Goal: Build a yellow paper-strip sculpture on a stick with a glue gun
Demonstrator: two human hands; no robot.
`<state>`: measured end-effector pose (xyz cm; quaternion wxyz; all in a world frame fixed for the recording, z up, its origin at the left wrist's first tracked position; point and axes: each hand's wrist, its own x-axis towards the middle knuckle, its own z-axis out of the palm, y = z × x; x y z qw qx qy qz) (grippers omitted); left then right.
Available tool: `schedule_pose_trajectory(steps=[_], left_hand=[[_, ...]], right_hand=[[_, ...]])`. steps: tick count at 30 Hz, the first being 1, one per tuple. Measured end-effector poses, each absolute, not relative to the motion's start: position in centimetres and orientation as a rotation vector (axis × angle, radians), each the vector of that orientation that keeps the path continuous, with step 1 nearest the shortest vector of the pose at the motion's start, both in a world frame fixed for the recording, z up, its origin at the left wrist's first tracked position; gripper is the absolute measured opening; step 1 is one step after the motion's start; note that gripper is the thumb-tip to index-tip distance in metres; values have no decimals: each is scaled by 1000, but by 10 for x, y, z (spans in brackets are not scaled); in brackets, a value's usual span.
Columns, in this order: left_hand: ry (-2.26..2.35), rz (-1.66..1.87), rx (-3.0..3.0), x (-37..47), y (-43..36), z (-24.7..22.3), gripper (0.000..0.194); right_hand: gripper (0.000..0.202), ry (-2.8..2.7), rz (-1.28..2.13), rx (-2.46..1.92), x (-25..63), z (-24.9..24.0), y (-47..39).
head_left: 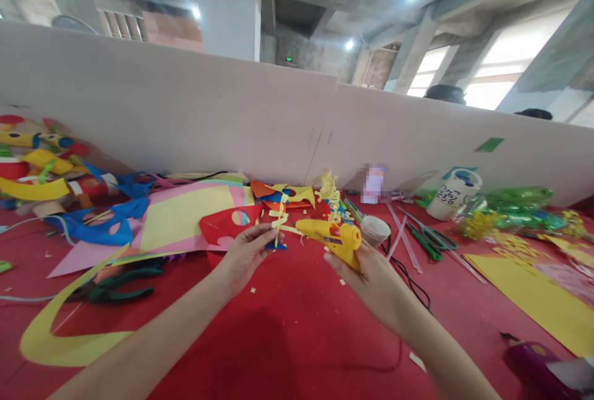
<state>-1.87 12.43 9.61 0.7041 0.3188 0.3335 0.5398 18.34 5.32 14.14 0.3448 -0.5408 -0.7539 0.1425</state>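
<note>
My right hand (pixel 359 273) is closed round the handle of a yellow hot glue gun (pixel 327 234), its nozzle pointing left. Between the fingertips of my left hand (pixel 248 254) is a small pale-yellow paper strip piece (pixel 279 217), with curled and crossed strips. The nozzle is close to this piece; whether they touch I cannot tell. Behind my left hand lies a red paper mask (pixel 227 225) with an eye hole. A similar yellow curled-strip piece (pixel 329 192) stands farther back by the wall.
Yellow and pink paper sheets (pixel 174 217), a blue mask (pixel 104 220) and green-handled pliers (pixel 123 282) lie to the left. Scissors (pixel 434 238), a green cutter (pixel 423 242), a white tape roll (pixel 375 230) and a yellow sheet (pixel 533 301) are on the right. A white partition (pixel 185 109) stands behind.
</note>
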Motion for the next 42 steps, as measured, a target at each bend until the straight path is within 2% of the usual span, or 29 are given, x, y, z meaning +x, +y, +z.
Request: schedule_pose_trajectory(steps=[10, 17, 25, 28, 31, 33, 35, 39, 42], left_hand=[[748, 1198, 721, -21, 128, 91, 20], [742, 1205, 747, -22, 126, 94, 16], [766, 1219, 769, -22, 129, 91, 14], [773, 1199, 777, -22, 129, 91, 12], [772, 1187, 770, -21, 127, 93, 13], [771, 1174, 769, -20, 125, 96, 14], [780, 1152, 784, -19, 123, 98, 15], [770, 1124, 841, -15, 118, 100, 19], [771, 1099, 907, -14, 117, 99, 25]], right_hand=[[22, -1945, 397, -1409, 187, 143, 56], [43, -1713, 488, -1630, 224, 137, 70], [47, -1657, 1063, -1806, 251, 100, 96], [51, -1783, 1012, -1984, 259, 87, 100], [55, -1942, 728, -2178, 263, 85, 100], [49, -1981, 480, -2197, 257, 90, 98], [34, -1958, 329, -2043, 244, 100, 94], [15, -1901, 425, -1436, 209, 114, 84], [9, -2001, 500, -1251, 193, 115, 78]])
